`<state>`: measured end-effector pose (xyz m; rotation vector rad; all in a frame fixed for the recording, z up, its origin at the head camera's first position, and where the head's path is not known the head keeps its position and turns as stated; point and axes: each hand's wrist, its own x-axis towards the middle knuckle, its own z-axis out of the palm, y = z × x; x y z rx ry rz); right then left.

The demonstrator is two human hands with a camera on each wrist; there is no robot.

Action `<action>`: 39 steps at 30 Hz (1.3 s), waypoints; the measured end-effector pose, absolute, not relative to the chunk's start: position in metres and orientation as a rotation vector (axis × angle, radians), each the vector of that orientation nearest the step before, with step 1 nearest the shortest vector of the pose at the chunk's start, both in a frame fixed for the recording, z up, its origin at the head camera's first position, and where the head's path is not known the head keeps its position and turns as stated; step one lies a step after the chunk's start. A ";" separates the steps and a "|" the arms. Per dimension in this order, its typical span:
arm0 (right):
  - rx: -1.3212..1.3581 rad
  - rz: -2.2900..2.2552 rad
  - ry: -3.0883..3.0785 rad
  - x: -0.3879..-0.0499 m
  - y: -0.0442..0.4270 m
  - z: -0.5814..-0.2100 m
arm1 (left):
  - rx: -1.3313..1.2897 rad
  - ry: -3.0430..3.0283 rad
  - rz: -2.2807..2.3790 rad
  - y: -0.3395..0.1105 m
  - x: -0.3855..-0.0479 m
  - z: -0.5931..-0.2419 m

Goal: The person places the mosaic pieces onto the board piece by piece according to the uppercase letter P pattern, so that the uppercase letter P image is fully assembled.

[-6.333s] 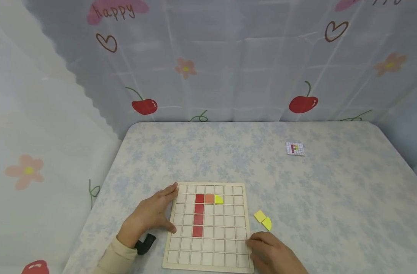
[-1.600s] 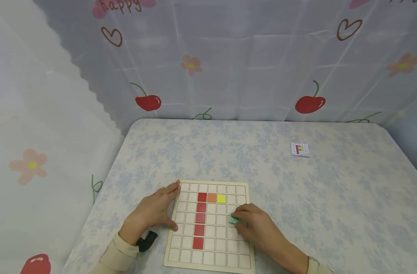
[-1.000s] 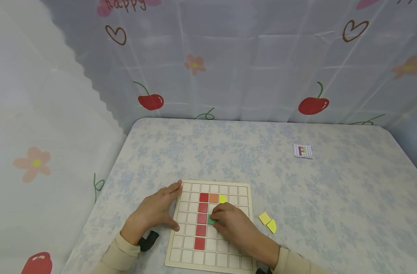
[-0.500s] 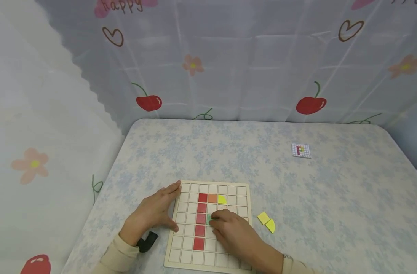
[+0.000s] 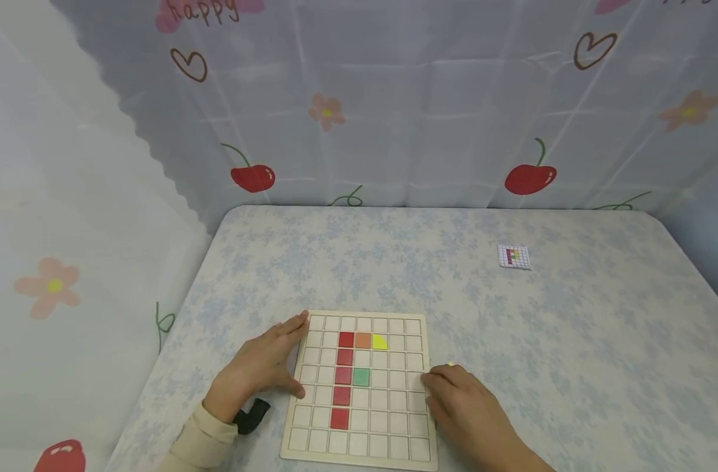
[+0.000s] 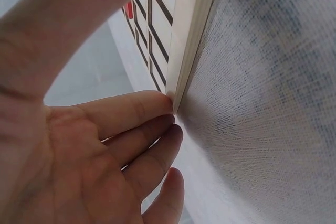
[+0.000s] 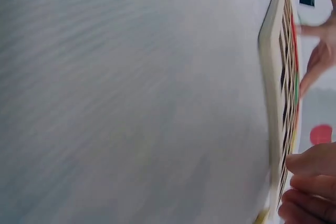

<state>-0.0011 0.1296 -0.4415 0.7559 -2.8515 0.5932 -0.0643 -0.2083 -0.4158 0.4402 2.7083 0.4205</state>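
A wooden grid board lies on the table. A column of several red squares sits in its cells, with an orange square and a yellow quarter-circle to the right of the top one. A green square lies beside the middle red one. My left hand rests along the board's left edge, fingers extended and thumb apart. At the right edge is my right hand, fingers loosely bent, nothing seen in them. Just a sliver of a yellow piece shows behind it; the rest is hidden.
A small pattern card with a coloured grid lies at the back right of the table. A black strap-like object is by my left wrist. A printed curtain hangs behind the table.
Another red square has joined the column's lower end. My right hand brought the green square, set it in a cell beside the column, released it and moved right, covering most of the loose yellow pieces.
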 end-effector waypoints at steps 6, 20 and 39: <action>0.530 0.534 -2.969 0.002 0.152 -0.439 | 0.438 2.703 0.422 -0.210 -0.064 -0.419; 0.447 0.512 -3.078 0.005 0.162 -0.435 | 0.441 2.715 0.413 -0.212 -0.061 -0.419; 0.973 0.695 -2.764 -0.019 0.138 -0.436 | 0.450 2.712 0.414 -0.208 -0.064 -0.419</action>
